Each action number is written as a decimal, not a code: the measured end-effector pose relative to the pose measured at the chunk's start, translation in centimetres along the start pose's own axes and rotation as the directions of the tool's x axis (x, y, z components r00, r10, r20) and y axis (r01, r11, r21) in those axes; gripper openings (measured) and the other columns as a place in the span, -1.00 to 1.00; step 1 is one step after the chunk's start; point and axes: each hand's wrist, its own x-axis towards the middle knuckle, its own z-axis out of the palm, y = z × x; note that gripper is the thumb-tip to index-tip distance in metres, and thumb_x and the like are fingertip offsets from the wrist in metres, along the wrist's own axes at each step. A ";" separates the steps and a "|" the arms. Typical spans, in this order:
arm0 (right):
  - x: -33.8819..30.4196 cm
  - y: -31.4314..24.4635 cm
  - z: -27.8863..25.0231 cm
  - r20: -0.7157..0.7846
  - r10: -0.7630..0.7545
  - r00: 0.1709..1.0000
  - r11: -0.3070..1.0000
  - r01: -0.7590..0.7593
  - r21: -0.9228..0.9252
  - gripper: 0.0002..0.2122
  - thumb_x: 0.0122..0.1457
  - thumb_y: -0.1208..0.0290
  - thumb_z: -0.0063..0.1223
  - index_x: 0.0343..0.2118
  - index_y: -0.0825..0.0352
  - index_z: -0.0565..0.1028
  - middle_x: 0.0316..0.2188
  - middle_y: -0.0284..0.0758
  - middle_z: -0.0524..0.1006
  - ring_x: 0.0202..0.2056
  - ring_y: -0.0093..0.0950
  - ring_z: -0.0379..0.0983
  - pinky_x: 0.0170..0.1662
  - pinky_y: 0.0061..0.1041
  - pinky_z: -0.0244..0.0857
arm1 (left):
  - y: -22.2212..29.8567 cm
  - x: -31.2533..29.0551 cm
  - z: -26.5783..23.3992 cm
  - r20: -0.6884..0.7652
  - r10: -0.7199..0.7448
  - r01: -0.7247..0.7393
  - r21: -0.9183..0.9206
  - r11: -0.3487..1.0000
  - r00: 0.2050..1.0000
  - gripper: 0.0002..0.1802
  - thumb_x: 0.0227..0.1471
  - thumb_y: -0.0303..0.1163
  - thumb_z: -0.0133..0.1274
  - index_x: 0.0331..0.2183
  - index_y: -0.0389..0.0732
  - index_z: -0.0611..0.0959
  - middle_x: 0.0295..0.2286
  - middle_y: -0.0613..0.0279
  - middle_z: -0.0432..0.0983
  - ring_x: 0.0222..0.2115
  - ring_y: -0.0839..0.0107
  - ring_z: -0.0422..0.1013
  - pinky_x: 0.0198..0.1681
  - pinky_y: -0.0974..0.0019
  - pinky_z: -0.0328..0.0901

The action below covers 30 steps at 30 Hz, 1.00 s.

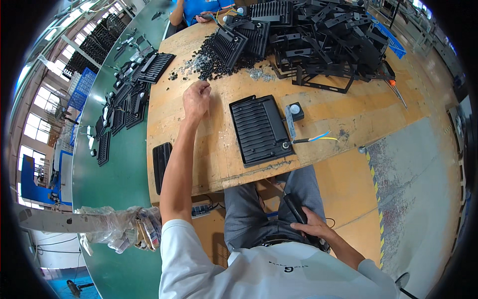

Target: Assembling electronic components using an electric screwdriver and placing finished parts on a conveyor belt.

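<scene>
My left hand [196, 99] is over the wooden table, its fingers curled together beside a heap of small black parts [211, 62]. Anything inside those fingers is too small or hidden to make out. Down at my lap, my right hand [314, 225] is wrapped round a black power screwdriver [296, 207], its thin bit pointing toward the table edge. Between the hands and the heap, a black finned lamp housing [259, 130] lies ribs up near the table's front edge. On its right side are a metal bracket with a sensor [295, 110] and a cable with stripped coloured wires [318, 137].
Black metal brackets [328, 45] are piled at the back right, near an orange-handled screwdriver [393, 84]. More housings [229, 47] stand behind the heap. A black tray [161, 167] is by my left forearm. Left runs a green bench [129, 164] with housings; a co-worker [199, 10] sits opposite.
</scene>
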 end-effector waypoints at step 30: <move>-0.2 0.8 -0.9 -0.025 -0.099 0.995 0.972 0.091 -0.216 -0.07 -0.02 -0.08 0.36 0.23 0.59 0.21 -0.26 -0.03 0.59 -0.45 -0.38 0.57 -0.25 -0.39 0.44 | 0.2 1.1 -0.2 0.280 0.294 -0.356 0.207 0.911 0.914 -0.88 0.08 -0.51 0.01 -0.29 -0.26 0.59 -0.32 -0.05 0.51 -0.24 -0.10 0.47 -0.16 0.00 0.38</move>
